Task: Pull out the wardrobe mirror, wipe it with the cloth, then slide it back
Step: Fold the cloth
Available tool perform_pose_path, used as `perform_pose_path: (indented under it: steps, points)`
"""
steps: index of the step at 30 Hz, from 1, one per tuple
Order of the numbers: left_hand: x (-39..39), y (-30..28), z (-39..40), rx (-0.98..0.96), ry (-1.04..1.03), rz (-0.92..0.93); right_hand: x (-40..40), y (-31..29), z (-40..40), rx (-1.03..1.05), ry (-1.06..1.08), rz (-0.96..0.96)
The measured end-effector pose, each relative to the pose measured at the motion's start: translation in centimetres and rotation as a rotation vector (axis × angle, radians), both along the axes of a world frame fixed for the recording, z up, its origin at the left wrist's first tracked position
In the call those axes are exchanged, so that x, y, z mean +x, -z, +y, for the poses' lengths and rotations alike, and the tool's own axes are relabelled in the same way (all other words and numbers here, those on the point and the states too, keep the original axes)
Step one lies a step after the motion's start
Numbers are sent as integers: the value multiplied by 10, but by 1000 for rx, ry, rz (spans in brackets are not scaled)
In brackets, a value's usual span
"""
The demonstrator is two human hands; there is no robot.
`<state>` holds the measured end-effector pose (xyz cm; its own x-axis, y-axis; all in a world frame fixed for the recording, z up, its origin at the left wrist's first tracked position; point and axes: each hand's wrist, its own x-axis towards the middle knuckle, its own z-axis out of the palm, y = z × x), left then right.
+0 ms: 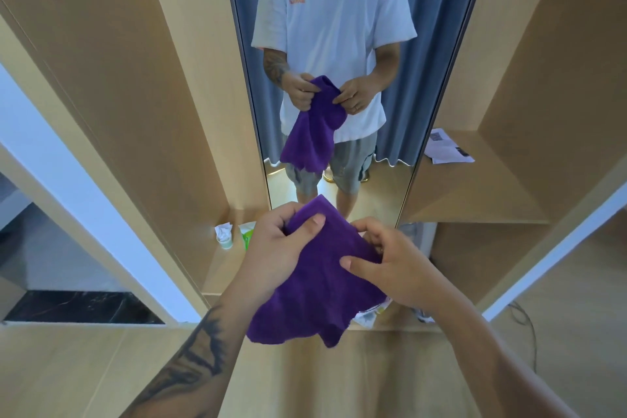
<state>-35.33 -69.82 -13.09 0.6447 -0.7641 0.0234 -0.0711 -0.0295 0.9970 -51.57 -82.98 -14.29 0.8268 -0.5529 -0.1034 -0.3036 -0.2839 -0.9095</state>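
1. Mirror (339, 54) stands upright between the pale wood wardrobe panels (190, 85), facing the person; appears already pulled out, though the slide hardware is not visible.
2. Purple cloth (315, 288) is held in the air in front of the mirror's lower edge, not touching the glass. Most of it hangs loose below the hands.
3. Left hand (274, 244): fingers curled over the cloth's top fold, thumb pressed on the front.
4. Right hand (390, 261): thumb and fingers pinch the cloth's right edge.
5. Judgement: cloth is being bunched or folded; wiping not yet begun.
6. Risk: loose hanging end could drag and smear rather than clean.
7. Risk: hard pressing on the tall glass may rock or shift it on its track.
8. Small bottle (225, 239) and green packet (247, 234) sit on the shelf near the mirror's lower left corner; a low sweep could knock them.
9. Papers (448, 146) lie on the right shelf, well apart.
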Motion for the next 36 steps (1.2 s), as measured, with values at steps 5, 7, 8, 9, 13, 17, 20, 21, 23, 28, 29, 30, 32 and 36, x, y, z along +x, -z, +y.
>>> perform_pose_path:
  steps: [5,7,8,9,13,17,20,21,23,28,29,30,32,36]
  points:
    - [3,3,7,-48,-24,47,-6,-2,-8,-67,23,18]
    - [5,1,9,-85,-33,38,-9,-5,-11,-39,39,-27]
    - [6,-1,9,-105,-31,33,-11,-6,-13,-14,47,-60]
    - [7,-4,10,-121,-27,33,-12,-8,-13,15,56,-99]
    - [12,-13,12,-152,-3,65,-12,-16,-12,144,140,-306]
    - [16,-15,13,-160,-11,139,-4,-21,-6,181,267,-441]
    - [16,-14,13,-149,23,226,2,-23,-4,58,308,-421]
    - [16,-14,14,-154,33,232,3,-24,-3,7,309,-402]
    - [16,-13,15,-188,25,210,5,-26,-3,-88,294,-367]
    - [14,-14,17,-272,4,115,1,-26,-1,-237,171,-281]
    - [15,-15,17,-280,-2,110,0,-25,0,-245,140,-258]
    - [15,-16,17,-285,-9,101,1,-24,1,-232,108,-237]
    - [17,-19,16,-293,-17,76,4,-19,2,-187,48,-208]
    - [23,-25,17,-291,-18,14,9,-19,5,-62,59,-319]
